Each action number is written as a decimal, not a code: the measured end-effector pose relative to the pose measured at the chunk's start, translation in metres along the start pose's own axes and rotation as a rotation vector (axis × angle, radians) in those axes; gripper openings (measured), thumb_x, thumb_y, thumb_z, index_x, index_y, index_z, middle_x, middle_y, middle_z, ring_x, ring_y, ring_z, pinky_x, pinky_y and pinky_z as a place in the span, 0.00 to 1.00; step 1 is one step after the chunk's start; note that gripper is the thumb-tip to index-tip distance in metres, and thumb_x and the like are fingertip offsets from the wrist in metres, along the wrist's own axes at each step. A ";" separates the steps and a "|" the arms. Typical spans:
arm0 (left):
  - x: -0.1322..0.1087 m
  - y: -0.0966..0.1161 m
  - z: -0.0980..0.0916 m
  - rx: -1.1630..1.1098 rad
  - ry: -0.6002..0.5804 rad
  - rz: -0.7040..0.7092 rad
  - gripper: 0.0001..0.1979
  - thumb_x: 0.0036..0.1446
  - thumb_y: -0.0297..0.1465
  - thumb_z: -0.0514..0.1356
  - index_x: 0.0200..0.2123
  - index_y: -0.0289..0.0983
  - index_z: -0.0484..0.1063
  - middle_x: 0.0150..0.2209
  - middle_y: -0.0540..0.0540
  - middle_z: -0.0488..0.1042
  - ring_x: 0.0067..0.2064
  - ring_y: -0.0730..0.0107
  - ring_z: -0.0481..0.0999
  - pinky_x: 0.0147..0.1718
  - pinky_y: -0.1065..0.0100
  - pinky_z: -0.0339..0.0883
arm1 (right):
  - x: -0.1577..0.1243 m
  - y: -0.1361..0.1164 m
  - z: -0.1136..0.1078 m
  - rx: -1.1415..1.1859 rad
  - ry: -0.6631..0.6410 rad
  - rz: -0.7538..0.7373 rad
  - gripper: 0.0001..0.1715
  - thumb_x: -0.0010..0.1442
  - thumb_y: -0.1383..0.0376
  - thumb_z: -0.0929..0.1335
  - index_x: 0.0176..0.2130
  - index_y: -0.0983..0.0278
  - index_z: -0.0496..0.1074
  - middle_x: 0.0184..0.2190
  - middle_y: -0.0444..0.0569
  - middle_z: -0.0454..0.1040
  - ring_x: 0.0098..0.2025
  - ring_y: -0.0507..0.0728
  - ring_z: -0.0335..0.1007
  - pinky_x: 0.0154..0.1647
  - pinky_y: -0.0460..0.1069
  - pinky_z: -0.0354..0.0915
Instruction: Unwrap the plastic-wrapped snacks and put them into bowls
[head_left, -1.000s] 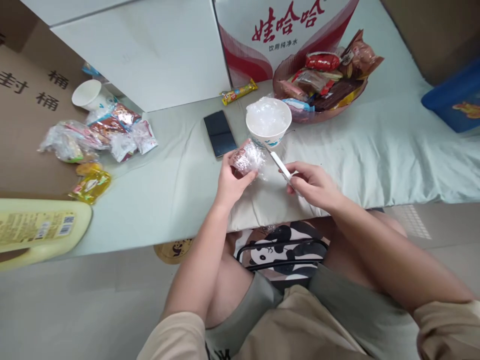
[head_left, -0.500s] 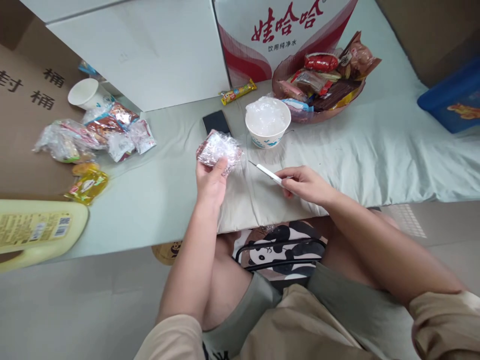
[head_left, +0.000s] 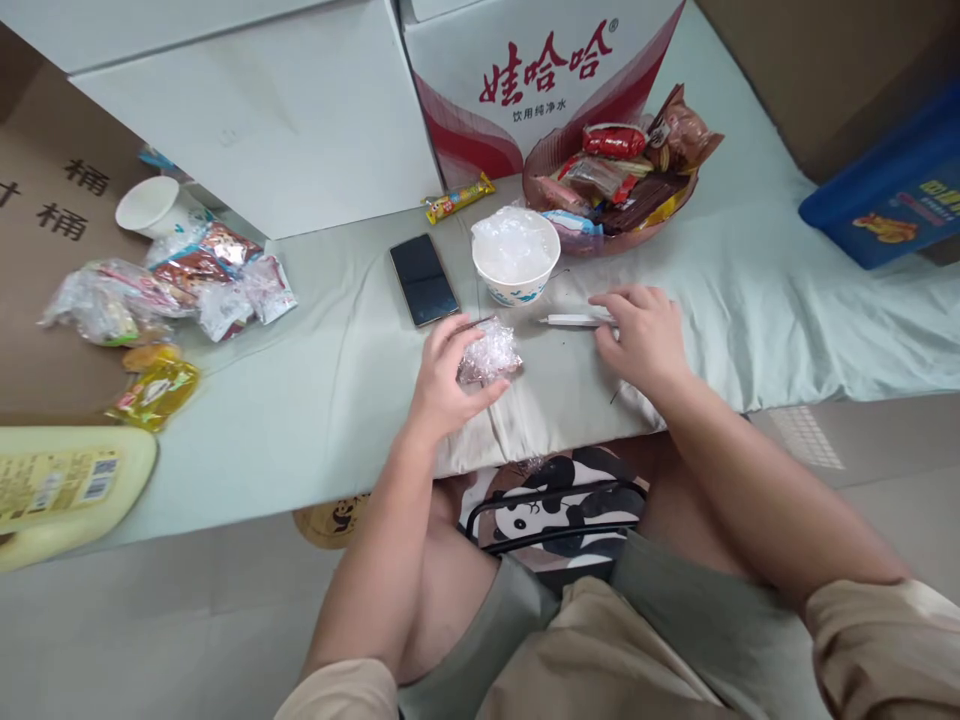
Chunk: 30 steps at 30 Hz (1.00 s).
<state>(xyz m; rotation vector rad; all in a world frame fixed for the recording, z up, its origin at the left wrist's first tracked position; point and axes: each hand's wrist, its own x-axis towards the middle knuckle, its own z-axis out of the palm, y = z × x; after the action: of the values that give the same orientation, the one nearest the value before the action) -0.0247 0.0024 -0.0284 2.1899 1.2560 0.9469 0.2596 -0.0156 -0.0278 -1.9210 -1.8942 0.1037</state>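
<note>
My left hand [head_left: 442, 385] rests low over the cloth, its fingers and thumb curved around a small packet in crinkled clear plastic wrap [head_left: 489, 352]. Part of the packet is hidden behind the fingers. A slim white pen-shaped cutter [head_left: 576, 320] lies flat on the cloth to the right. Around its right end is my right hand [head_left: 643, 335], thumb and index finger apart and not closed on it. Just beyond the packet stands a white paper cup [head_left: 517, 290] with crumpled clear plastic [head_left: 514, 240] inside. A black phone [head_left: 424, 280] lies left of the cup.
Behind the cup sit a bowl [head_left: 536, 185] of wrapped snacks, a yellow snack stick [head_left: 459, 198] and a white-red carton [head_left: 480, 130]. Wrapped snacks [head_left: 195, 270], another paper cup [head_left: 154, 210] and a yellow jug [head_left: 82, 490] are left. A blue container [head_left: 885, 190] stands right.
My left hand has lowered the packet toward the cloth and moved right, uncovering the phone. My right hand has set the white cutter down flat and loosened its fingers.
</note>
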 end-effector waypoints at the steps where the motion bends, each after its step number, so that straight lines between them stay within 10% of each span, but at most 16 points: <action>1: 0.000 -0.001 -0.001 -0.016 -0.039 0.002 0.21 0.51 0.39 0.70 0.47 0.41 0.75 0.59 0.39 0.72 0.63 0.51 0.71 0.63 0.49 0.66 | -0.001 -0.002 0.001 0.047 0.008 -0.038 0.23 0.60 0.68 0.64 0.52 0.62 0.78 0.49 0.59 0.77 0.51 0.69 0.71 0.52 0.64 0.66; 5: 0.001 -0.001 -0.002 -0.280 0.042 -0.191 0.06 0.56 0.35 0.66 0.35 0.40 0.77 0.42 0.45 0.79 0.46 0.62 0.79 0.51 0.59 0.74 | -0.008 -0.022 0.006 0.379 -0.153 -0.283 0.25 0.62 0.65 0.65 0.57 0.62 0.72 0.51 0.58 0.76 0.54 0.67 0.73 0.57 0.63 0.68; 10: 0.006 0.007 -0.006 -0.934 0.231 -0.620 0.13 0.53 0.41 0.68 0.33 0.40 0.71 0.29 0.52 0.73 0.28 0.72 0.75 0.25 0.72 0.70 | -0.018 -0.048 0.013 0.606 -0.299 -0.425 0.21 0.63 0.59 0.68 0.55 0.61 0.71 0.60 0.58 0.71 0.60 0.65 0.70 0.61 0.61 0.68; 13: 0.009 0.010 -0.011 -1.062 0.262 -0.751 0.15 0.48 0.38 0.70 0.34 0.40 0.69 0.27 0.53 0.73 0.25 0.75 0.75 0.22 0.75 0.68 | -0.019 -0.051 0.014 0.614 -0.313 -0.348 0.11 0.62 0.66 0.66 0.45 0.62 0.73 0.48 0.55 0.76 0.49 0.61 0.75 0.53 0.57 0.70; 25: 0.007 -0.012 -0.020 -0.580 0.409 -0.793 0.10 0.47 0.28 0.61 0.35 0.40 0.72 0.23 0.55 0.71 0.23 0.74 0.71 0.20 0.75 0.62 | -0.002 -0.016 -0.006 0.528 0.142 0.107 0.12 0.55 0.70 0.62 0.29 0.59 0.73 0.41 0.53 0.76 0.48 0.62 0.73 0.57 0.61 0.66; 30: 0.004 -0.019 -0.019 -0.379 0.283 -0.523 0.13 0.51 0.30 0.61 0.42 0.42 0.78 0.34 0.50 0.76 0.33 0.69 0.75 0.35 0.69 0.71 | -0.006 -0.022 -0.002 0.534 0.003 -0.096 0.24 0.60 0.60 0.65 0.55 0.62 0.71 0.54 0.58 0.76 0.57 0.66 0.71 0.59 0.61 0.65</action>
<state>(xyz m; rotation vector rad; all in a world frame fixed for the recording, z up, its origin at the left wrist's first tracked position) -0.0484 0.0159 -0.0264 1.3761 1.5234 1.1723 0.2394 -0.0231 -0.0197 -1.4661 -1.7278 0.5204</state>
